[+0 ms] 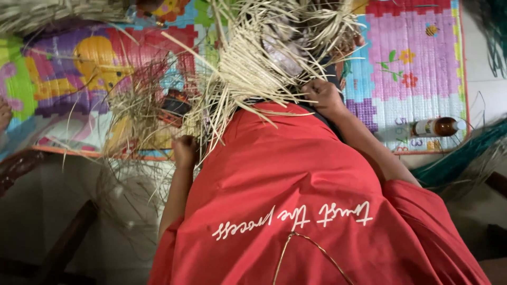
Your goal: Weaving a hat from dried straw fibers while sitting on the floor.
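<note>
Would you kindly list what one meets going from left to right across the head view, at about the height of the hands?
Colourful play mat → loose straw strands → left hand → woven straw piece → right hand → brown bottle → green strands.

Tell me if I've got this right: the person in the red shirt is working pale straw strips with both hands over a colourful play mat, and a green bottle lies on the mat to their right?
Nearly. The head view shows the bottle is brown with a white cap, not green. The rest holds: the left hand and right hand both grip pale straw strips above the colourful play mat, and the red shirt is as you say.
</note>
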